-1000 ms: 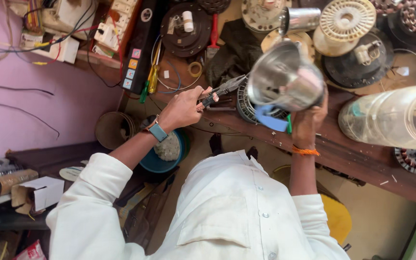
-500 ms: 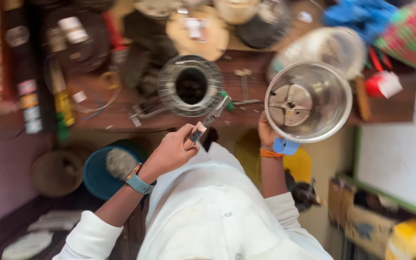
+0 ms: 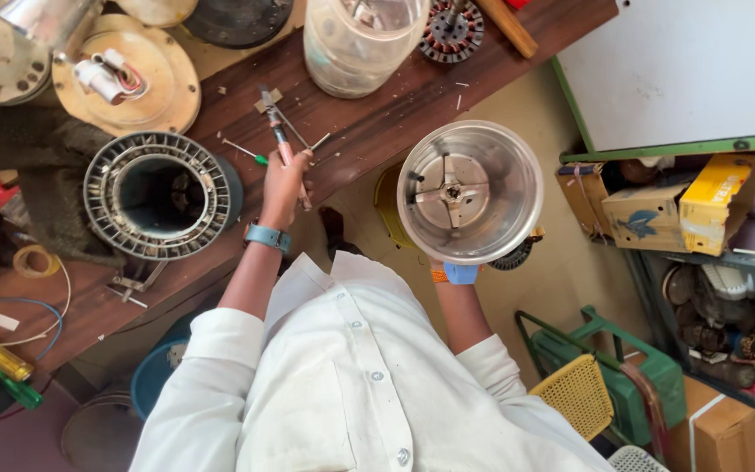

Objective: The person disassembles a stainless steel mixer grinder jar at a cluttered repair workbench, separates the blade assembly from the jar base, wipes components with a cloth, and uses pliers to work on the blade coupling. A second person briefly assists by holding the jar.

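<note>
Since the half-second-earlier frame the left hand (image 3: 283, 182) had moved out over the wooden bench (image 3: 377, 131), right of the ribbed motor housing (image 3: 157, 194) — fingers wrapped around pliers (image 3: 278, 131). The steel mixer jar (image 3: 469, 192) stayed off the bench edge, open mouth up, blade visible; the right hand (image 3: 447, 271) was hidden beneath it — grip not readable. Cardboard boxes (image 3: 657, 205) sat on shelving further right.

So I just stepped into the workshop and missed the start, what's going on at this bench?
A person in a white shirt leans over a wooden workbench. Their right hand holds up a steel mixer jar, its open mouth facing the camera, with the blade visible at the bottom. Their left hand grips a slim hand tool over the bench, beside a round motor stator. A clear plastic jar stands further along.
</note>
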